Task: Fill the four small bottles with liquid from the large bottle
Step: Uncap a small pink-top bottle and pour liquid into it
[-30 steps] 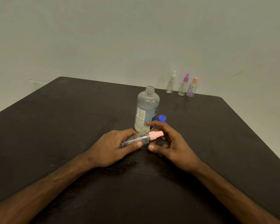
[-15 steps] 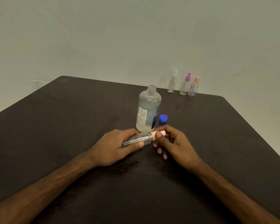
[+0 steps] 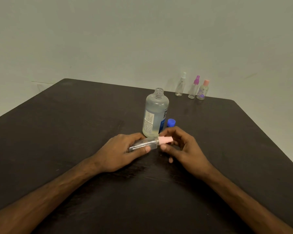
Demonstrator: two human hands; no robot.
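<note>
My left hand grips a small clear bottle, held on its side just above the table. Its pale pink cap points right, and the fingers of my right hand are closed around that cap. Right behind my hands stands the large clear bottle, uncapped, with liquid inside and a white and blue label. Its blue cap lies on the table to its right. Three more small bottles stand at the far edge: a white-capped one, a purple-capped one and a pink-capped one.
The dark wooden table fills the lower view, with its far edge near a plain pale wall. The table's right edge runs diagonally down the right side.
My right hand's fingers have shifted around the pink cap, from open beside it to closed on it. The small bottle stays in my left hand in about the same place.
</note>
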